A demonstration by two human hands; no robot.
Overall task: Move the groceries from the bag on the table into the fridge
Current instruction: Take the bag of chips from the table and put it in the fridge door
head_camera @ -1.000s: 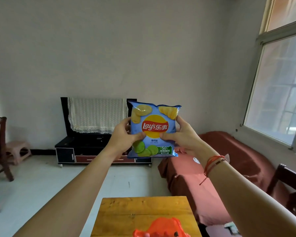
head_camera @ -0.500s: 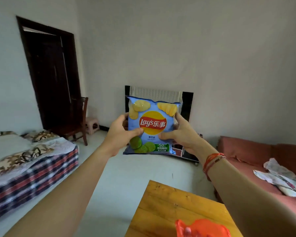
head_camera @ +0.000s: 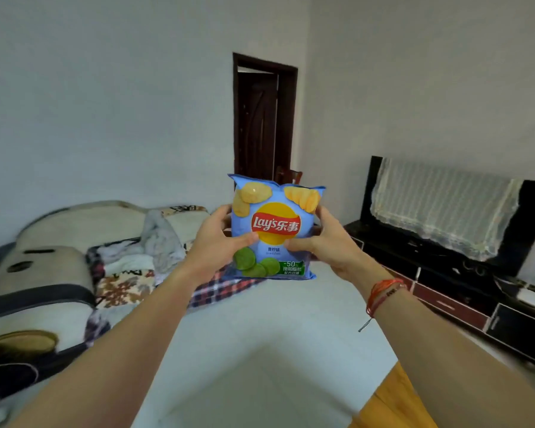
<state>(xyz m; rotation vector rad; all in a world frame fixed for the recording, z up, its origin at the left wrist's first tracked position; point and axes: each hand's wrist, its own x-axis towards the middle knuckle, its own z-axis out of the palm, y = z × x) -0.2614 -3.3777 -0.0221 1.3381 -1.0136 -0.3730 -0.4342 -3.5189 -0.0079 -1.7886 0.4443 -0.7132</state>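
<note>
Blue chip bag, upright, held mid-air. Left grip curled on 9 o'clock edge, right grip curled on 3 o'clock edge. Surface corner at 5 o'clock.

The Lay's chip bag is light blue and sealed, with a red and yellow logo in the middle, yellow chips printed along the top, green lime slices at the lower left and a green band at the lower right. It is upright in the air with its front to the camera, gripped at its sides by the left hand and right hand, thumbs on the front. Its crimped top overlaps the foot of the dark door.
</note>
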